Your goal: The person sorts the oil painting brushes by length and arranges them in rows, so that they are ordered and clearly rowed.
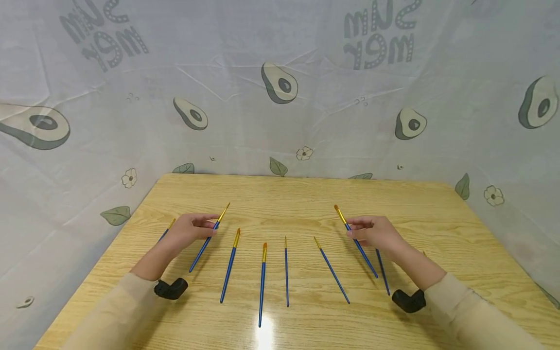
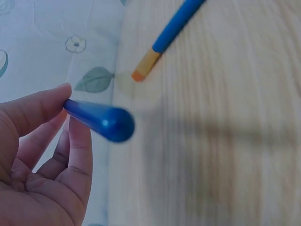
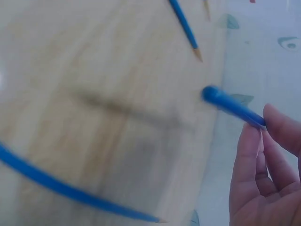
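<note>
My left hand (image 1: 190, 230) pinches a paintbrush (image 1: 202, 254) between thumb and fingers above the left of the table; its blue handle slants down toward me and its bristles point away. The rounded handle end (image 2: 117, 125) faces the camera in the left wrist view. On the other side, my right hand (image 1: 373, 230) pinches a second blue paintbrush (image 1: 365, 257) with a gold ferrule and orange-brown bristles. That handle's end (image 3: 210, 94) hangs over the table edge in the right wrist view. Both held brushes cast shadows on the wood.
Several more brushes lie spread on the wooden table (image 1: 302, 204), including a flat one (image 1: 262, 287) and a thin one (image 1: 287, 277). One brush (image 1: 164, 235) is partly behind my left hand, another (image 1: 382, 272) partly behind the right. A patterned curtain (image 1: 245, 136) surrounds the table's back and sides.
</note>
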The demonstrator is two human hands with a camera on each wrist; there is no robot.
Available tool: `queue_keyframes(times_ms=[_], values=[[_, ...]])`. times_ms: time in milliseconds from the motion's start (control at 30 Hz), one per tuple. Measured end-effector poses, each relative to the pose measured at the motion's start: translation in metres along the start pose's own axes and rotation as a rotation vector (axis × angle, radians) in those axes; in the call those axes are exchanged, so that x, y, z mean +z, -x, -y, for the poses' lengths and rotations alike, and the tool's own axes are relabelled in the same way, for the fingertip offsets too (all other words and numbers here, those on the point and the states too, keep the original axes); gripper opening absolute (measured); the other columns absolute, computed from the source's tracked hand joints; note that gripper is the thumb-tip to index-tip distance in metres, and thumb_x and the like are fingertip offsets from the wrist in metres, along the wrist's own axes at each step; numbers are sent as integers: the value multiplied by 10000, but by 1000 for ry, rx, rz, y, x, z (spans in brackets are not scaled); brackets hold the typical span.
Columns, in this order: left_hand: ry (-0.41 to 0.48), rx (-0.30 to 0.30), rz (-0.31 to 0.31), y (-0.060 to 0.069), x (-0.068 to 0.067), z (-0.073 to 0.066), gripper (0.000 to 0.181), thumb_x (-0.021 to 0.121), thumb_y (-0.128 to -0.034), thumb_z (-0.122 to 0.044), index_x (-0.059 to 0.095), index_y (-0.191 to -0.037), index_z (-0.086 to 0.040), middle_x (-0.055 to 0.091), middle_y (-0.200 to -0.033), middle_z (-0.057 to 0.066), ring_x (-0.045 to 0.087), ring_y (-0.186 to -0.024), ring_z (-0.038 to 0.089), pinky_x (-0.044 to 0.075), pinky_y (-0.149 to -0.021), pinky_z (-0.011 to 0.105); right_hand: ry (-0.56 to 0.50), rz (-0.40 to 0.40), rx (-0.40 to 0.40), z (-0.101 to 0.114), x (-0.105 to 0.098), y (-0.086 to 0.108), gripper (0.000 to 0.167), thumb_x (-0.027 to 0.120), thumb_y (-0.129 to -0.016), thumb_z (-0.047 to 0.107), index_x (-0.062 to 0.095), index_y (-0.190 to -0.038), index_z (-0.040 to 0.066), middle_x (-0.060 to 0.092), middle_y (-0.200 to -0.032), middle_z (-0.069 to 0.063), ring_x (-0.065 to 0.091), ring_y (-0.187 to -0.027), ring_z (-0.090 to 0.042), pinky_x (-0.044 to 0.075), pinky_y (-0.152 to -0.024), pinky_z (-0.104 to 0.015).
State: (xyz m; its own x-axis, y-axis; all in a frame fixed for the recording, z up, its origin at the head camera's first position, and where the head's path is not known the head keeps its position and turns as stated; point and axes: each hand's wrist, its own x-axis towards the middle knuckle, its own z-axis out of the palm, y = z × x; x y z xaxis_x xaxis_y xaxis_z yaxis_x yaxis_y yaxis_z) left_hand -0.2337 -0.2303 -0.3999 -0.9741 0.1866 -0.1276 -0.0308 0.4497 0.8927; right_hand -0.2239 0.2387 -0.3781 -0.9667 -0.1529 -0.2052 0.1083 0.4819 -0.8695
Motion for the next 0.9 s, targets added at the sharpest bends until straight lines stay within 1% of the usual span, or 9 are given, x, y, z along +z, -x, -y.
queue_keyframes(times_ms=[133, 233, 333, 433, 600, 667, 733, 800, 900], values=[[53, 6, 3, -10, 9, -9, 480, 676, -926, -111, 542, -1380, -34, 610, -1074, 109, 598, -945, 194, 530, -870, 419, -45, -4, 16, 6, -1, -8, 500, 681, -932, 173, 530, -1379, 5, 579, -1172, -135, 601, -1067, -263, 509, -908, -492], [76, 11, 4, -18, 19, -16, 473, 683, -922, -114, 555, -1371, -37, 609, -1048, 102, 608, -914, 187, 540, -851, 403, -67, -8, 26, 8, -2, -13, 504, 676, -936, 184, 526, -1388, 17, 568, -1234, -165, 583, -1110, -275, 501, -922, -488], [93, -3, -2, -26, 28, -22, 461, 696, -913, -117, 579, -1356, -68, 607, -1046, 100, 610, -897, 190, 551, -822, 380, -73, 0, 30, 10, -2, -18, 519, 673, -940, 210, 515, -1402, 34, 546, -1308, -189, 555, -1163, -300, 500, -932, -472], [126, -15, 2, -35, 35, -29, 467, 702, -910, -125, 581, -1360, -92, 599, -1068, 110, 608, -909, 208, 559, -788, 358, -85, 11, 28, 13, -2, -23, 530, 663, -947, 226, 498, -1419, 50, 524, -1350, -197, 524, -1208, -324, 508, -924, -449], [193, -38, -4, -48, 48, -42, 468, 693, -914, -103, 576, -1368, -109, 603, -1096, 123, 613, -1013, 313, 566, -743, 337, -119, 16, 24, 20, -2, -32, 527, 644, -960, 212, 478, -1435, 57, 504, -1366, -199, 506, -1223, -330, 517, -914, -432], [213, -46, -10, -54, 53, -47, 465, 683, -922, -101, 571, -1372, -116, 612, -1107, 118, 611, -1043, 315, 567, -735, 342, -135, 21, 23, 23, -2, -36, 529, 637, -963, 205, 468, -1442, 54, 483, -1385, -206, 494, -1234, -340, 521, -910, -423], [222, -50, -14, -58, 58, -52, 456, 671, -933, -117, 566, -1377, -130, 615, -1122, 109, 614, -1033, 285, 568, -755, 370, -148, 23, 26, 25, -2, -41, 527, 633, -966, 201, 465, -1446, 61, 466, -1403, -204, 481, -1247, -344, 532, -890, -402], [238, -53, -14, -63, 63, -55, 448, 661, -943, -139, 563, -1381, -140, 620, -1141, 101, 612, -1025, 259, 563, -786, 411, -160, 26, 28, 28, -2, -45, 533, 632, -966, 205, 459, -1450, 65, 446, -1423, -205, 461, -1267, -355, 529, -898, -405], [271, -45, -19, -71, 71, -60, 439, 657, -947, -162, 565, -1377, -146, 632, -1144, 99, 610, -1016, 255, 559, -808, 435, -178, 23, 29, 31, -1, -53, 544, 637, -964, 215, 454, -1456, 76, 440, -1433, -191, 446, -1283, -351, 533, -893, -392]])
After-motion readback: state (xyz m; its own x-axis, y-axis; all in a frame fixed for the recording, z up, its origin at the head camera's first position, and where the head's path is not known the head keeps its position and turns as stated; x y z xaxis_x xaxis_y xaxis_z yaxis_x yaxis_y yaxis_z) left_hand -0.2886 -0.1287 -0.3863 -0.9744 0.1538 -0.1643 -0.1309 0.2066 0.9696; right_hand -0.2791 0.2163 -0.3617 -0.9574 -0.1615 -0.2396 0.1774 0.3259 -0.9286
